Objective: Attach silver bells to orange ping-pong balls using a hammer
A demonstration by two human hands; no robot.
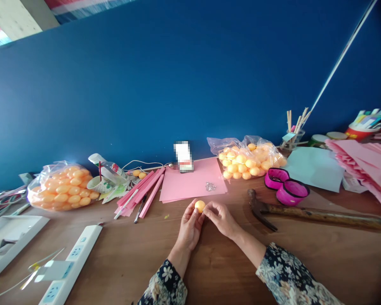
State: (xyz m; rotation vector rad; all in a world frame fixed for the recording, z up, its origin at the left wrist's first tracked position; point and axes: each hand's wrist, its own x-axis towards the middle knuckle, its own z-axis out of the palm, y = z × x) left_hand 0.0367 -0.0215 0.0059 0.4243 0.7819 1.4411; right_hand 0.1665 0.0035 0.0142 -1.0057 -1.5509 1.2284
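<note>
My left hand [189, 226] is closed round a small orange ball [200, 206], holding it up at the fingertips above the wooden table [219, 262]. My right hand [221, 218] is pinched against the ball's right side; whether it holds anything small there is too fine to see. Both wrists come out of dark flowered sleeves. Just beyond the hands lies a pink paper sheet [193, 182] with a small shiny heap of metal bits [210, 186] on it.
Two clear bags of orange balls sit at left [62, 186] and centre-right [250, 161]. A hammer [314, 213] lies to the right, two pink tape rolls [285, 185] behind it. Pink strips [142, 192], a white power strip [71, 264], pink paper stacks [368, 165] and a blue wall surround.
</note>
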